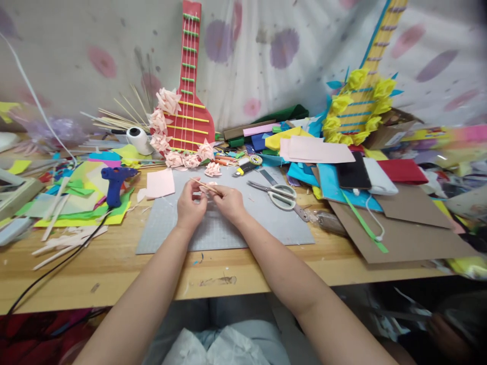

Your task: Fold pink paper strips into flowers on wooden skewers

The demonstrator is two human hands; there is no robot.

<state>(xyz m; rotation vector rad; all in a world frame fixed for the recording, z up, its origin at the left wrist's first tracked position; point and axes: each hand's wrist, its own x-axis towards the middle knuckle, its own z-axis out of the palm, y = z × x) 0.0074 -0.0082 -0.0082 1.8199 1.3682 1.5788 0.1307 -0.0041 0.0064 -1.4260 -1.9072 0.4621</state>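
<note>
Over the grey cutting mat (167, 235), my left hand (191, 205) and my right hand (230, 204) meet fingertip to fingertip. A thin wooden stick (207, 186) lies slantwise across the fingers of both, its right end in my right hand's pinch. Something pale pink, probably a bit of paper, shows at the stick between the hands; its shape is partly hidden by my fingers. Just beyond sits a pink paper flower (213, 169). To the left is a pale pink paper square (160, 183). Scissors (282, 196) lie right of my right hand.
A red paper guitar (194, 121) with pink flowers stands behind; a yellow one (357, 101) leans at right. A blue glue gun (114, 185) with its cable lies left. A yellow cutter (247, 166), a phone (353, 172) and brown cardboard (403, 238) are also on the table.
</note>
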